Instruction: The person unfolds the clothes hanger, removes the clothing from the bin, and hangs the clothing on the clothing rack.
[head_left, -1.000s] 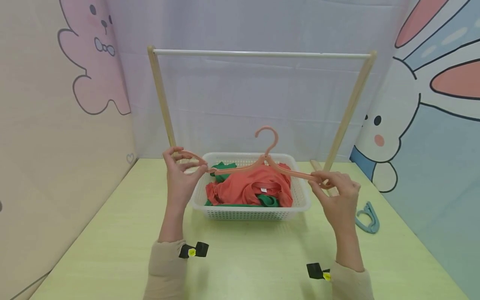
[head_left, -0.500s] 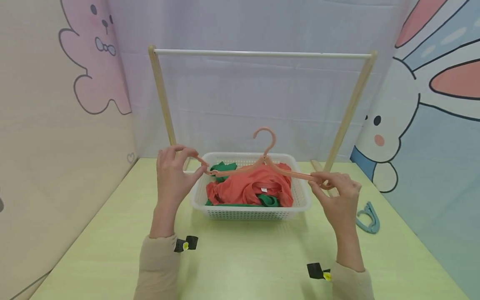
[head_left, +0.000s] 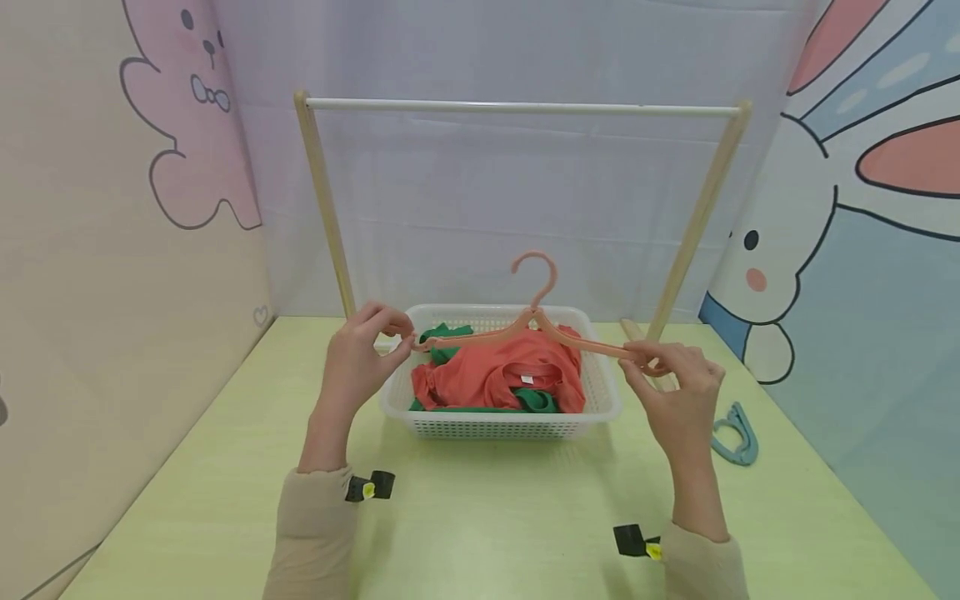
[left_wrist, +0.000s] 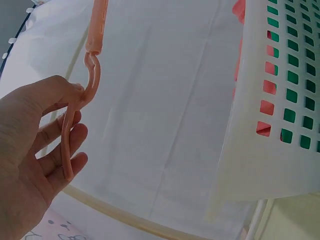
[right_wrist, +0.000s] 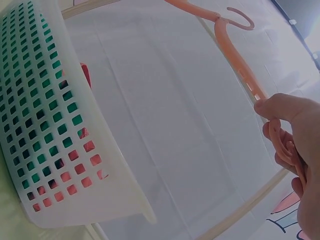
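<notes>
1 end of 1 peach hanger (head_left: pixel 517 327) is pinched by the left hand (head_left: pixel 356 358), 1 by the right hand (head_left: pixel 675 392); between them it is held up. Its bent left tip, hidden in the head view, is shown in the left wrist view. Only in the head view is 1 blue hanger (head_left: pixel 746 450) seen, right of 1 basket (head_left: pixel 450 418) of red and green clothes (head_left: pixel 480 375). Behind, 1 rack (head_left: pixel 525 107) is seen.

Head view faces forward-down; close wrist views, apparently tilted, share the basket (left_wrist: pixel 260 170).
</notes>
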